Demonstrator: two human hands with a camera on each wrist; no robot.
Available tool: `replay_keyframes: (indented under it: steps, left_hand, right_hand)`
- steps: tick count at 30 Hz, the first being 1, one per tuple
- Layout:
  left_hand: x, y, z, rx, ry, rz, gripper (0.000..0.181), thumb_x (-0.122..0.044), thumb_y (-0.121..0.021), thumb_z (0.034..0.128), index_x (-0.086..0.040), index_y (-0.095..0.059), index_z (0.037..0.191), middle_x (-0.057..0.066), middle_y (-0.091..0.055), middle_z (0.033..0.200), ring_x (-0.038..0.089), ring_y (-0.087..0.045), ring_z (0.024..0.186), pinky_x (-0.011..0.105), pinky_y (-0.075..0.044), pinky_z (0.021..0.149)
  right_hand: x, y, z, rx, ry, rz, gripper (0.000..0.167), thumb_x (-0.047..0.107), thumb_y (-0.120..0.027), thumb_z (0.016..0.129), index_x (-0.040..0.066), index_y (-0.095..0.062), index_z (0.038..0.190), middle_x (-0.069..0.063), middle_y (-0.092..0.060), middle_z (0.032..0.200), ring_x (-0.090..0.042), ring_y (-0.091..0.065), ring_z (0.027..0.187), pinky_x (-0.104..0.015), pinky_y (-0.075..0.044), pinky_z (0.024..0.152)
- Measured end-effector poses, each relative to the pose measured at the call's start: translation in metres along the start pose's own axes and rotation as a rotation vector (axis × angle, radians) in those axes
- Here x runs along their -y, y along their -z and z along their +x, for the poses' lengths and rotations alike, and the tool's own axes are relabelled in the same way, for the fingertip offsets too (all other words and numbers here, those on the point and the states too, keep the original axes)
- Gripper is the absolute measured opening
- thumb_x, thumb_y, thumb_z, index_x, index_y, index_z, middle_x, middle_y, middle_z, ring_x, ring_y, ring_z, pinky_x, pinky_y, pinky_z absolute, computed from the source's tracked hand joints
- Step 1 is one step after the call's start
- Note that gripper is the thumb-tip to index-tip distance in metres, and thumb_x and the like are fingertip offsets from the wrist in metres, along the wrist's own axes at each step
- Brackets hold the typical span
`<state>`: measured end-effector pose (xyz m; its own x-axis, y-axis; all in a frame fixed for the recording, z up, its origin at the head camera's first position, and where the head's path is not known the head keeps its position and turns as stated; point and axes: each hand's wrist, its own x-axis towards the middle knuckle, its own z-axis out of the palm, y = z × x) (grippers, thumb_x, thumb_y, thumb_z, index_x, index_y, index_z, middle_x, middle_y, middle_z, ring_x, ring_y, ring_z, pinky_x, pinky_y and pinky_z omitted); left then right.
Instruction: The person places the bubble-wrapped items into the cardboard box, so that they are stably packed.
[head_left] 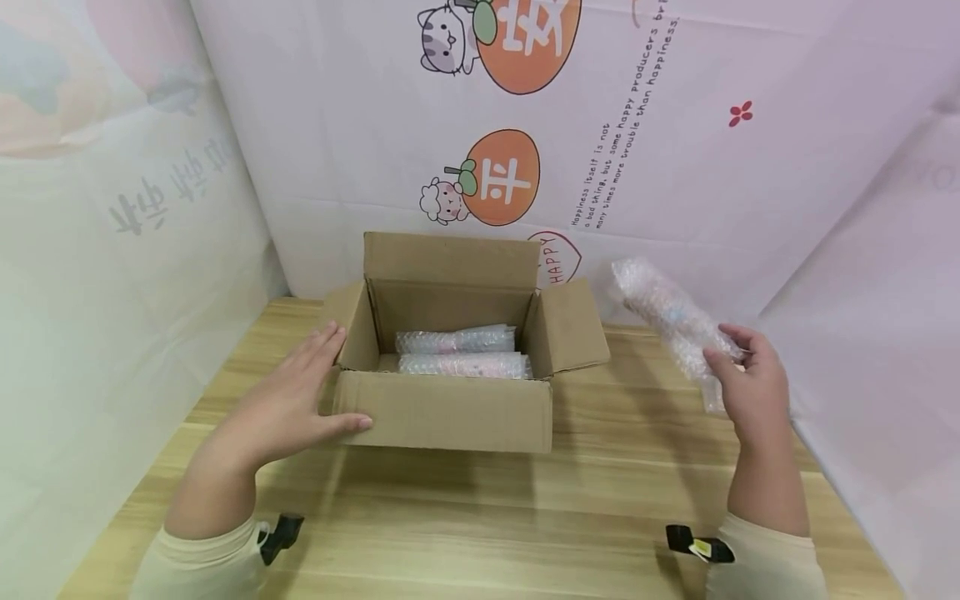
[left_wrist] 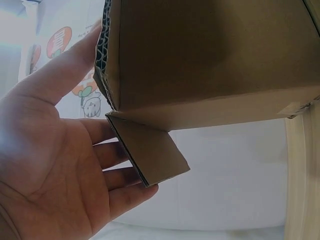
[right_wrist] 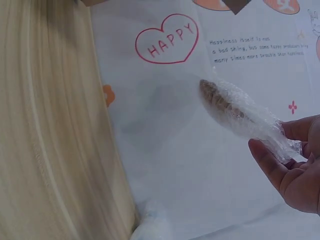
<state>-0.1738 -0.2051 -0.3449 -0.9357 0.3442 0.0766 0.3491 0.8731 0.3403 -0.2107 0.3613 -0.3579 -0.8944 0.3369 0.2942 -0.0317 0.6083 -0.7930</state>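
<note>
An open cardboard box (head_left: pixel 444 412) stands on the table with its flaps folded outward. Inside lie two bubble-wrapped bundles (head_left: pixel 465 365), side by side. My left hand (head_left: pixel 288 404) rests against the box's left side, fingers extended behind the left flap (left_wrist: pixel 150 150) and thumb on the front flap. Off to the right of the box, my right hand (head_left: pixel 753 387) pinches one end of another bubble-wrapped bundle (head_left: pixel 667 312), held up in the air and tilted. The right wrist view shows something brownish within that bundle's clear wrap (right_wrist: pixel 235 110); its kind cannot be made out.
The box sits on a light wooden table (head_left: pixel 450 525). White printed sheets hang behind it (head_left: pixel 337 125) and along both sides. The box's right flap (head_left: pixel 573 325) sticks out toward the held bundle.
</note>
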Motion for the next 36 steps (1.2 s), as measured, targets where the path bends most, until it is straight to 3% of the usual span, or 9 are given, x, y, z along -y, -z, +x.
replay_keyframes:
  steps: [4, 10, 13, 20, 27, 30, 36]
  left_hand:
    - [0.0, 0.0, -0.001, 0.001, 0.004, 0.001, 0.122, -0.078, -0.061, 0.0752, -0.013, -0.001, 0.159, 0.009, -0.001, 0.166, 0.036, -0.006, 0.152, 0.059, -0.015, 0.121]
    - [0.001, 0.002, -0.002, -0.001, 0.003, 0.008, 0.122, -0.078, -0.061, 0.0753, -0.013, 0.0, 0.159, 0.008, 0.0, 0.166, 0.036, -0.006, 0.152, 0.058, -0.015, 0.121]
    - [0.001, 0.002, -0.001, -0.006, -0.004, 0.015, 0.122, -0.078, -0.06, 0.0755, -0.014, 0.0, 0.159, 0.007, 0.0, 0.166, 0.035, -0.007, 0.152, 0.058, -0.015, 0.121]
    - [0.002, 0.001, 0.001, -0.016, -0.012, 0.024, 0.122, -0.079, -0.059, 0.075, -0.015, 0.0, 0.159, 0.006, 0.0, 0.166, 0.035, -0.007, 0.152, 0.058, -0.017, 0.121]
    - [0.002, 0.0, 0.001, -0.013, -0.007, 0.01, 0.121, -0.078, -0.061, 0.0751, -0.015, 0.0, 0.159, 0.006, 0.0, 0.166, 0.035, -0.007, 0.152, 0.059, -0.016, 0.12]
    - [0.002, 0.0, 0.002, -0.013, -0.008, 0.01, 0.121, -0.078, -0.061, 0.0752, -0.015, 0.0, 0.159, 0.006, 0.0, 0.166, 0.034, -0.006, 0.152, 0.059, -0.016, 0.121]
    - [0.003, -0.001, 0.001, -0.014, -0.002, 0.017, 0.122, -0.079, -0.06, 0.0749, -0.014, -0.001, 0.159, 0.006, 0.0, 0.166, 0.034, -0.007, 0.152, 0.059, -0.016, 0.121]
  right_hand:
    - [0.012, -0.002, -0.004, -0.045, 0.019, 0.093, 0.046, 0.024, -0.062, 0.097, 0.014, -0.051, 0.141, 0.014, -0.05, 0.122, 0.001, -0.048, 0.098, -0.003, -0.047, 0.072]
    - [0.029, -0.005, -0.009, -0.071, 0.036, 0.284, 0.045, 0.011, -0.066, 0.093, 0.009, -0.055, 0.136, 0.01, -0.054, 0.117, -0.002, -0.054, 0.099, -0.003, -0.05, 0.074]
    - [0.037, -0.004, -0.013, -0.066, 0.05, 0.319, 0.045, 0.01, -0.068, 0.092, 0.009, -0.056, 0.135, 0.01, -0.056, 0.118, -0.001, -0.057, 0.099, -0.003, -0.05, 0.073]
    - [0.056, -0.004, -0.017, -0.009, 0.113, 0.455, 0.045, 0.006, -0.069, 0.09, 0.006, -0.056, 0.134, 0.003, -0.058, 0.122, -0.006, -0.059, 0.099, -0.007, -0.052, 0.072]
    - [0.08, -0.009, -0.013, 0.094, 0.266, 0.603, 0.043, -0.003, -0.066, 0.089, -0.001, -0.056, 0.131, -0.005, -0.059, 0.119, -0.01, -0.061, 0.1, -0.009, -0.054, 0.076]
    - [0.093, -0.011, -0.008, 0.136, 0.32, 0.53, 0.042, -0.003, -0.066, 0.09, -0.001, -0.056, 0.131, -0.004, -0.059, 0.12, -0.009, -0.06, 0.101, -0.009, -0.054, 0.076]
    - [0.122, -0.019, 0.003, 0.203, 0.414, 0.224, 0.042, 0.008, -0.066, 0.093, 0.005, -0.056, 0.134, 0.001, -0.058, 0.125, -0.006, -0.058, 0.105, -0.007, -0.052, 0.078]
